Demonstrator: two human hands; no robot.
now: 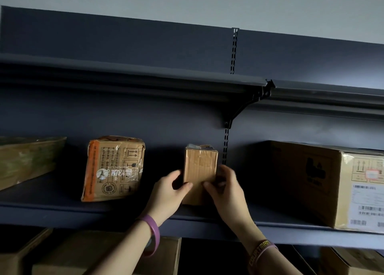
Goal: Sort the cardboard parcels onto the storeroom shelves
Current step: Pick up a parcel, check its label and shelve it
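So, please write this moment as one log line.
step: placing | object: small parcel | left hand: holds | right hand: holds | on: middle shelf

The view is dim and murky, the dark shelf unit [104, 112] swallowing most detail, with the brightest patch on the wall [187, 0] at twelve o'clock. Deep shadow pools beneath each shelf, tape on the printed parcel [113, 167] glints faintly, and the right hand [225, 188] is motion-blurred. Shelf lines bow toward three and nine o'clock.

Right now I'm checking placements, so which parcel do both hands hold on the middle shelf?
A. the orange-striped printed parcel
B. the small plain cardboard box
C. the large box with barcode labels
B: the left hand and right hand grip the small plain cardboard box from either side.
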